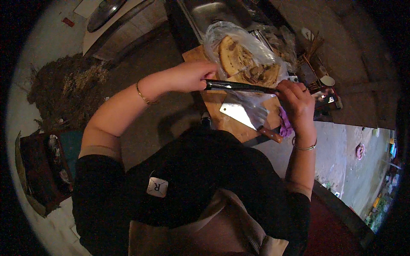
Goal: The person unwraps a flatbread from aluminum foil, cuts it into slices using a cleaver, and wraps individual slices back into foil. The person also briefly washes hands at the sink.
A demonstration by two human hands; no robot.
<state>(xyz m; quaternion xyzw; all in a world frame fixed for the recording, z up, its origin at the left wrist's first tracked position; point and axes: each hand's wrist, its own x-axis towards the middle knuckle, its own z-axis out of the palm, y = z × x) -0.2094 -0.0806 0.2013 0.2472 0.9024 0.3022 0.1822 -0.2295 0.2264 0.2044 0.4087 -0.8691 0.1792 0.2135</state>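
Note:
My left hand [192, 76] grips one end of a shiny black strip [241, 86], perhaps a folded plastic bag. My right hand [296, 99] has hold of its other end, and the strip runs taut between them. Just beyond it, slabs of meat with a yellowish rind [235, 59] lie in or on a clear plastic bag [259, 48]. They rest on a wooden cutting board [217, 112]. On the board's near part lies a cleaver [240, 115], its wooden handle [270, 133] pointing towards the near right. A purple cloth [284, 123] is beside my right wrist.
A metal sink [221, 14] is behind the board. Small items and a white cup [327, 80] stand at the right. Dry brushwood [69, 83] is heaped on the floor at left, near a dark wooden box [41, 169]. A round lid [104, 14] sits on the counter at upper left.

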